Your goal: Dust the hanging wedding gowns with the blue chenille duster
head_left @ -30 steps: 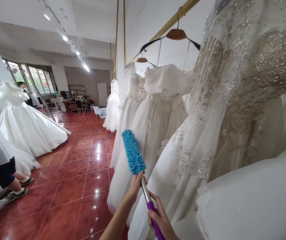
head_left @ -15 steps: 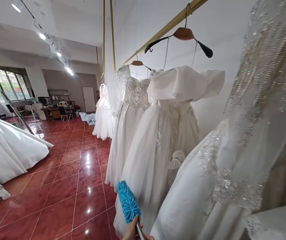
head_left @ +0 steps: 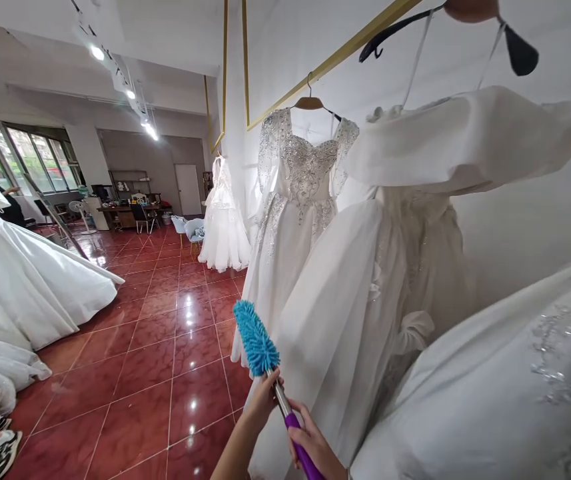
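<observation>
A duster with a fluffy blue head [head_left: 256, 339], a metal shaft and a purple grip slants up across the lower middle. Just under the blue head, my left hand [head_left: 264, 395] is closed on the metal shaft. My right hand [head_left: 310, 437] wraps the purple grip lower down. Right beside the duster hangs a plain white off-shoulder gown [head_left: 330, 300]; whether the blue fibres touch it I cannot tell. Behind it is a beaded white gown [head_left: 298, 180] on a hanger [head_left: 310, 103].
A gold rail [head_left: 345, 50] runs along the right wall. Another white gown [head_left: 490, 373] bulges in at lower right. Wide white skirts [head_left: 40, 280] stand at left on red tiles [head_left: 135, 400]. A person's sneaker [head_left: 0, 453] shows at lower left; another person [head_left: 2, 190] is by the windows.
My view has moved forward along the rail, bringing the off-shoulder gown closer. The duster sits higher in view, and both hands and its purple grip now show. A leg and sneaker have appeared at left.
</observation>
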Motion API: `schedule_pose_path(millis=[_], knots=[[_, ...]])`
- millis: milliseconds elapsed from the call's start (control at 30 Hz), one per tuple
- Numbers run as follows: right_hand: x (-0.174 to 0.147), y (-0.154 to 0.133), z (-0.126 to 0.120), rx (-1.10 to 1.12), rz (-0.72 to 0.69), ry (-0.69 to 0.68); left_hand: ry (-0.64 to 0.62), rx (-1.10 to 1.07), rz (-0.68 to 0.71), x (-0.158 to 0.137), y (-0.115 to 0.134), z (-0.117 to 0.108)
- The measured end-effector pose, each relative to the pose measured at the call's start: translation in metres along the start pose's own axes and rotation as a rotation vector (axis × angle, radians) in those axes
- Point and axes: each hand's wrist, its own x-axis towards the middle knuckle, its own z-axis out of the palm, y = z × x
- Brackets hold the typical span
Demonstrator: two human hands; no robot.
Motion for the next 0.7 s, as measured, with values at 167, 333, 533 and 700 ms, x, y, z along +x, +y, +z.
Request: schedule_pose_path(millis=[167, 333, 533, 700], knots=[[0.037, -0.055, 0.010, -0.096, -0.237, -0.003, -0.139, 0.005, 0.200, 0.020, 0.074, 0.019], [0.087, -0.099, 0.008, -0.077, -0.282, 0.030, -0.205, 0.041, 0.308, 0.063, 0.130, 0.034], [0.159, -0.136, 0.002, 0.034, -0.303, -0.005, -0.205, 0.048, 0.323, 0.125, 0.179, 0.042], [0.223, -0.143, -0.011, 0.105, -0.273, 0.003, -0.201, 0.056, 0.293, 0.185, 0.203, 0.041]])
